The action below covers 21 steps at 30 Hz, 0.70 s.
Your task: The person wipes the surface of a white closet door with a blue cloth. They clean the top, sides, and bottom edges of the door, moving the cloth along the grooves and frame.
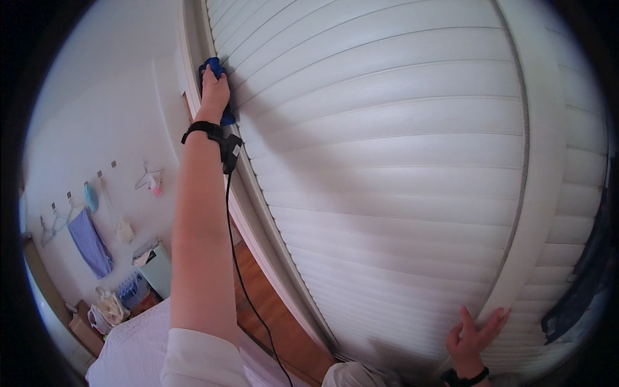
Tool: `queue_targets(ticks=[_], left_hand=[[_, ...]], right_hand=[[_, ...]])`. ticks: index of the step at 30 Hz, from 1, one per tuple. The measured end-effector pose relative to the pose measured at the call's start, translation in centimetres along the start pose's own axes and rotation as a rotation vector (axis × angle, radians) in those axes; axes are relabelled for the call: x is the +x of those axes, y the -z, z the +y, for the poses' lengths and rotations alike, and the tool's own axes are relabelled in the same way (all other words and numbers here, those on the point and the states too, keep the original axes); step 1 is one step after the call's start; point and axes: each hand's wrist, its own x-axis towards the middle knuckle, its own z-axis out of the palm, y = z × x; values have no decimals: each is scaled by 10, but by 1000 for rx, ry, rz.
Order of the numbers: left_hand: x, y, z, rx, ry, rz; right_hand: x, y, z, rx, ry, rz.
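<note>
Perhaps the black cable [238, 271] could catch on the left frame [272, 258] if the left hand [215, 91], grasping a blue cloth [213, 65], shifts; the right hand [467, 345], fingers splayed, holds nothing.

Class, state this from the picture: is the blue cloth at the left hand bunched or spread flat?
Bunched: the blue cloth shows as small, crumpled parts above and below the left hand, with no flat expanse visible.
</note>
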Motion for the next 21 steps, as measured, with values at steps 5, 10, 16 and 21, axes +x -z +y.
queue_targets(ticks=[5,10,16,21], left_hand=[[2,-1,-19,-89,-74,29],[-3,-6,-26,-4,-266,127],[-47,-10,-15,-89,-244,175],[-90,-10,-11,-115,-177,186]], right_hand=[[0,0,-9,4,14,-17],[-2,7,-8,-71,-13,-65],[8,21,-6,9,12,-3],[10,30,-5,51,19,-45]])
